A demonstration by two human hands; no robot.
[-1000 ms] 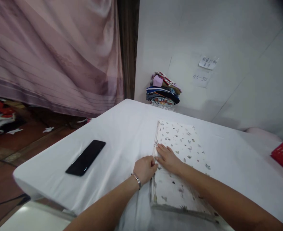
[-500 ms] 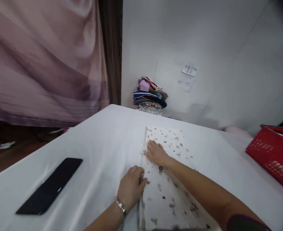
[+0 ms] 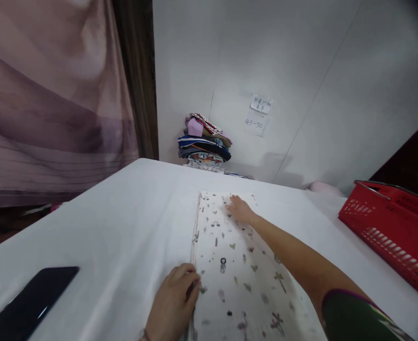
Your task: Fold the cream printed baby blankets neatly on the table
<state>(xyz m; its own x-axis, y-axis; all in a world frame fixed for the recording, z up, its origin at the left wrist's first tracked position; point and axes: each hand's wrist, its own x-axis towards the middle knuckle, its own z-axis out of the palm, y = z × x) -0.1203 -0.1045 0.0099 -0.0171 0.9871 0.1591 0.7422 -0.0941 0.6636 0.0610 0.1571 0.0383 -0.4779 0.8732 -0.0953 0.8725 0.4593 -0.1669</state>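
Note:
A folded white cloth [image 3: 230, 265] with small printed motifs lies lengthwise on the white table [image 3: 123, 222]. My right hand [image 3: 240, 209] rests flat on the cloth's far end, fingers stretched out. My left hand [image 3: 173, 298] sits at the cloth's near left edge, fingers curled and pinching that edge against the table.
A black phone [image 3: 27, 303] lies at the table's near left. A red plastic basket [image 3: 394, 227] stands at the right. A stack of folded clothes [image 3: 204, 144] sits against the wall at the far edge, under paper notes [image 3: 258, 113]. A pink curtain [image 3: 49, 94] hangs at left.
My right hand has slid away along the cloth to its far end. My left hand has moved back toward me along the left edge. The view has shifted right.

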